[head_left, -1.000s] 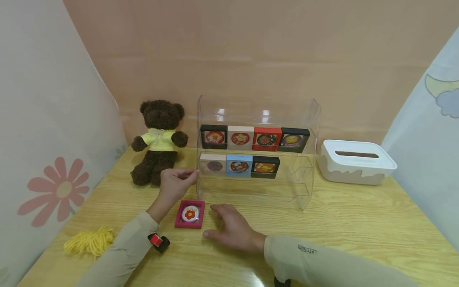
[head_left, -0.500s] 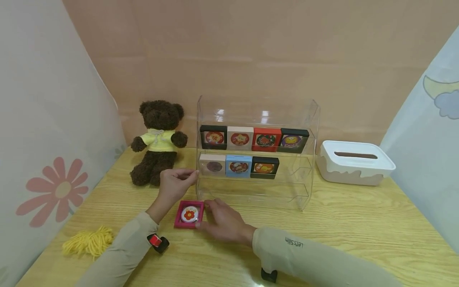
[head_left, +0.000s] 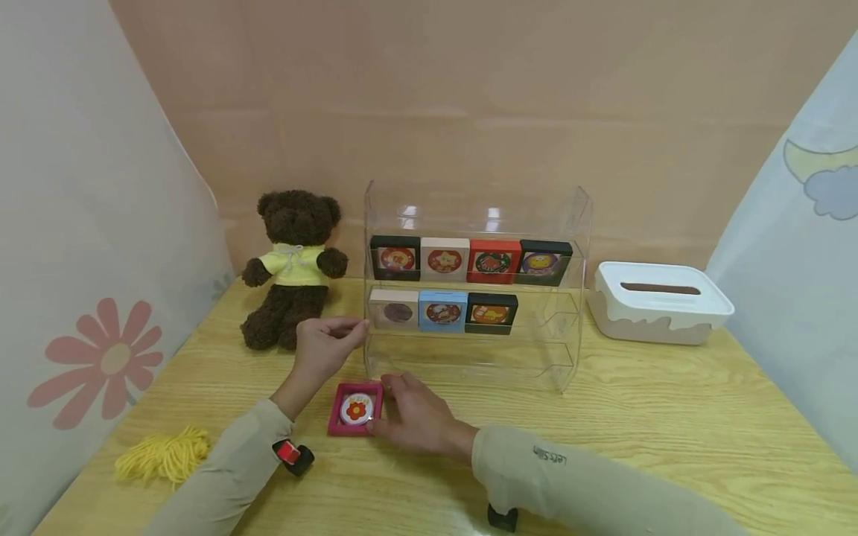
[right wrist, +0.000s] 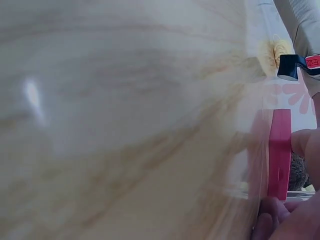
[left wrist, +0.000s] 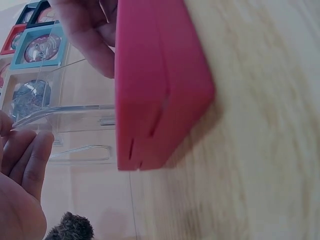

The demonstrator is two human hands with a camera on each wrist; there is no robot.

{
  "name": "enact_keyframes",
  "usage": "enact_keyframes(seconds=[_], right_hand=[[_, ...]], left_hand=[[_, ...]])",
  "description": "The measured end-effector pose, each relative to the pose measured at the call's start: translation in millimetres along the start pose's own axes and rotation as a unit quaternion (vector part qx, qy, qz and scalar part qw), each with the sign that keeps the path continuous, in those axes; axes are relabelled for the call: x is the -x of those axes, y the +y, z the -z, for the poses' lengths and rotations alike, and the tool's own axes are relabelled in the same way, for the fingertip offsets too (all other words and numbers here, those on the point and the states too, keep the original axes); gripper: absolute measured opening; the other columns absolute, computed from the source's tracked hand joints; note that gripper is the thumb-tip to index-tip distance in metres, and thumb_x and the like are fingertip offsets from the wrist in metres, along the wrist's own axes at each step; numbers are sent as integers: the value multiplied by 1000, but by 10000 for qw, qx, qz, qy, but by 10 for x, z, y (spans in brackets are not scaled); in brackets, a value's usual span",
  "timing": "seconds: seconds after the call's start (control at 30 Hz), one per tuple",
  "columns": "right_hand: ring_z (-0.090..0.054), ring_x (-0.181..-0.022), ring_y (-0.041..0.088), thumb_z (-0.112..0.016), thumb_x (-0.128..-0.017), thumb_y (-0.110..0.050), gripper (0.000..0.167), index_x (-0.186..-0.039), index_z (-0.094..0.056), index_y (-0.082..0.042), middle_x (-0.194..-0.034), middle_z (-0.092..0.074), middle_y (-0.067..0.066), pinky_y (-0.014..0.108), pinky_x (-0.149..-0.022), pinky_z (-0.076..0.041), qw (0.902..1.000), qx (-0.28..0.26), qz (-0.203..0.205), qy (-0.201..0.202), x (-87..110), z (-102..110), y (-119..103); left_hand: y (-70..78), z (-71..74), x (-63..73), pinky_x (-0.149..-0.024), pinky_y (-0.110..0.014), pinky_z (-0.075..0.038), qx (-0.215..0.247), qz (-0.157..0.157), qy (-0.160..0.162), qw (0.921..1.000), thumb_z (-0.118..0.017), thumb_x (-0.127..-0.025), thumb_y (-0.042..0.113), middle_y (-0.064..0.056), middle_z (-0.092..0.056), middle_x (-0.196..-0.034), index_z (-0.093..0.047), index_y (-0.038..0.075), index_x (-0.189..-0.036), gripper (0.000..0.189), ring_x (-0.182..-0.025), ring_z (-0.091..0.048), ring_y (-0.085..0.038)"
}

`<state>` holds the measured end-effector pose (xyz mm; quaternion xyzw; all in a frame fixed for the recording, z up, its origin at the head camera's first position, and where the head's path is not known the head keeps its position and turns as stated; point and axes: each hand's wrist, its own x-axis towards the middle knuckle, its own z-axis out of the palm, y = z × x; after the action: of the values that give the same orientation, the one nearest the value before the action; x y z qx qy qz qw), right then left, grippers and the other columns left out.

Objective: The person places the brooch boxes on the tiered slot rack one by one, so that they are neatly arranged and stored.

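Observation:
A pink square display frame (head_left: pixel 332 409) holding a round red-flower badge (head_left: pixel 357 409) lies at the table's front middle. My right hand (head_left: pixel 418 417) holds it at its right edge, thumb at the near corner and fingers at the far one. In the left wrist view the pink frame (left wrist: pixel 160 75) fills the middle, with right-hand fingers (left wrist: pixel 92 50) behind it. My left hand (head_left: pixel 326 352) pinches the left side edge of the clear acrylic rack (head_left: pixel 570 327). Several framed badges stand on the rack's two middle tiers, one of them in a blue frame (head_left: pixel 443 295).
A brown teddy bear (head_left: pixel 295 264) in a yellow top sits left of the rack. At the right stands a white tissue box (head_left: pixel 660 305). Yellow yarn (head_left: pixel 164 455) lies at the table's left front. Fabric walls enclose the wooden table (head_left: pixel 657 417).
My right hand has moved left to the pink frame and taken hold of its right edge. The frame has shifted slightly toward me. My left hand keeps its place on the rack.

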<state>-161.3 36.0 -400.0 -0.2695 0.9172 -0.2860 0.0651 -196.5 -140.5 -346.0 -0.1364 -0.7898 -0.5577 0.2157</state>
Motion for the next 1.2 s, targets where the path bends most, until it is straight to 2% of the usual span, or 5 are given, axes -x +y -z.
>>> enact_keyframes(seconds=[0.27, 0.53, 0.73, 0.9, 1.2], right_hand=[[-50, -102, 16, -67, -83, -42, 69, -134, -49, 0, -113, -53, 5, 31, -88, -46, 9995, -79, 248, -169, 122, 38, 17], [-49, -109, 14, -75, -79, -40, 66, -128, -51, -3, -119, -54, 1, 32, -95, -43, 9966, -760, 270, -163, 277, 78, 59], [-56, -89, 12, -80, -78, -23, 50, -118, -54, -8, -103, -56, -6, 26, -78, -49, 9865, -1513, 611, 139, 438, 175, 99], [-58, -78, 11, -76, -81, -7, 27, -103, -60, -11, -95, -60, -3, 23, -62, -52, 9747, -1914, 984, 606, 541, 243, 153], [-61, -76, 11, -68, -89, -9, 7, -94, -68, -14, -93, -65, -3, 26, -60, -55, 9642, -1987, 1339, 1132, 695, 403, 301]], left_hand=[[-1, -1, 7, -55, -20, -54, 10, -12, -44, 10000, -70, -83, -2, -20, -68, -73, -72, -11, -85, 9, -60, -66, -8], [-24, -10, 13, -54, -21, -54, 17, -120, 25, 9999, -71, -82, -4, -19, -68, -71, -73, -11, -84, 8, -59, -67, -12], [-18, -13, 18, -55, -21, -54, -2, -109, 55, 9999, -71, -82, -4, -19, -68, -71, -73, -11, -85, 8, -59, -67, -13], [-3, -16, 20, -55, -20, -54, -22, -71, 73, 9999, -71, -82, -4, -19, -68, -71, -72, -11, -84, 8, -58, -66, -8], [-13, -15, 25, -55, -20, -54, 67, 15, 66, 10000, -70, -82, -4, -21, -68, -72, -72, -12, -85, 8, -59, -65, -5]])
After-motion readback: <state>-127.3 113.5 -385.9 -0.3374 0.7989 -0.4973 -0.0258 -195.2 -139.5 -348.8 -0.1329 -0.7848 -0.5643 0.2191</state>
